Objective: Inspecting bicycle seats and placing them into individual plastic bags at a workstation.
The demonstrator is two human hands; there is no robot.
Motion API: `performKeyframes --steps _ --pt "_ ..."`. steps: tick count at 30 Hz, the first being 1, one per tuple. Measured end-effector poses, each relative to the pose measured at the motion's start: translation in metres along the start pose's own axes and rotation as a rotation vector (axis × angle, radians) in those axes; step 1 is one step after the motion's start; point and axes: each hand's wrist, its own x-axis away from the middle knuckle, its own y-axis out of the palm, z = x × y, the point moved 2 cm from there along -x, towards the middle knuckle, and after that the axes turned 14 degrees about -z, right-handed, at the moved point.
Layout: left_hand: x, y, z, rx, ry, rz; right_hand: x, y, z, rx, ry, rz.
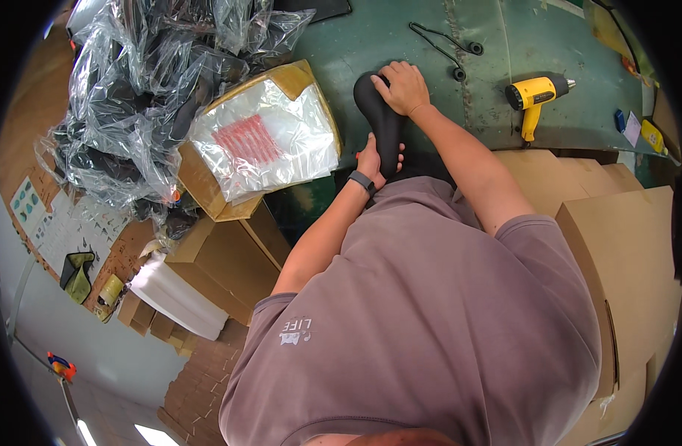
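A black bicycle saddle [382,119] lies at the near edge of the green work table, its wide end away from me and its narrow nose toward my body. My left hand [370,160] is closed around the nose, with fingertips showing on the far side. Over the right side of the wide end rests my right hand [405,87], fingers curled onto the saddle's top and edge. The underside of the saddle is hidden.
Left of the saddle stands an open carton [326,104] of clear plastic bags [266,141]. Beyond it are plastic-wrapped black items [133,97]. A yellow heat gun [535,93] and a bent black rod [439,37] lie on the table [400,33]. Cardboard boxes [616,238] stand at right.
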Motion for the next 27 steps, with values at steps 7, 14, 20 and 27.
performKeyframes --steps 7,14,20,27 --pt "0.007 0.004 0.005 -0.056 0.086 -0.023 -0.02 0.006 0.034 -0.181 -0.03 0.02" --pt "0.051 0.07 0.014 -0.307 0.259 -0.101 0.003 -0.011 0.034 -0.25 0.02 0.247" --pt "0.074 0.085 0.004 -1.362 0.623 -0.361 0.114 -0.033 -0.041 -0.848 0.211 0.238" --pt "0.111 -0.035 0.136 -1.46 0.744 0.934 0.18 -0.05 -0.003 -1.462 0.587 -0.18"
